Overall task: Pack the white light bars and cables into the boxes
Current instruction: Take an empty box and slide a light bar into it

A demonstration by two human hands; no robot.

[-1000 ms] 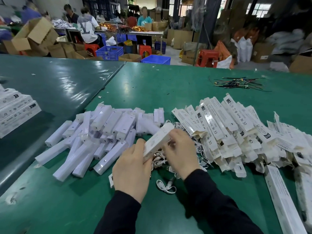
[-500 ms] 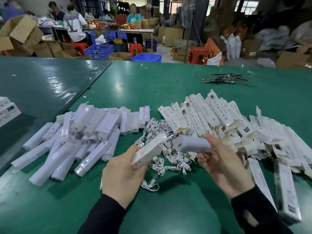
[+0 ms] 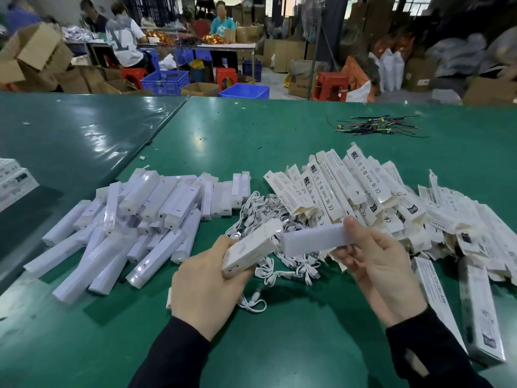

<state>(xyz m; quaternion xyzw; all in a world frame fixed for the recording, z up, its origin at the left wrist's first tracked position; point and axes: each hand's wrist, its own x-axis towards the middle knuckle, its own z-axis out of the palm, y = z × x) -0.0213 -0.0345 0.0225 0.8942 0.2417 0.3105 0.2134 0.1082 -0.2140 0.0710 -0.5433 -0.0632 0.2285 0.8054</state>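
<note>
So we've got both hands up over the green worktop (image 3: 279, 345) here. Our left hand (image 3: 207, 287) is wrapped around a white box (image 3: 251, 247), fingers curled under it and thumb along the near side, with the box angled up and away to the right. Our right hand (image 3: 383, 273) is pinching one white light bar (image 3: 313, 240) at its right end, thumb on top and fingers underneath, palm turned up. The bar lies roughly level and its left end sits right at the upper end of the box; we can't tell if it's actually gone inside or is just touching the opening.

Everything else is spread out on the worktop past our hands. To the left there's a big loose heap of light bars (image 3: 134, 225), lying every which way. In the middle, directly behind the box and bar we're holding, is a tangle of white cables (image 3: 268, 208), with a few strays trailing toward us. To the right is a pile of flat printed boxes (image 3: 363, 191), overlapping each other, and a couple of long ones lie near our right sleeve. Further back on the worktop there's a small bundle of dark wires (image 3: 375, 127), well apart from the rest.
</note>
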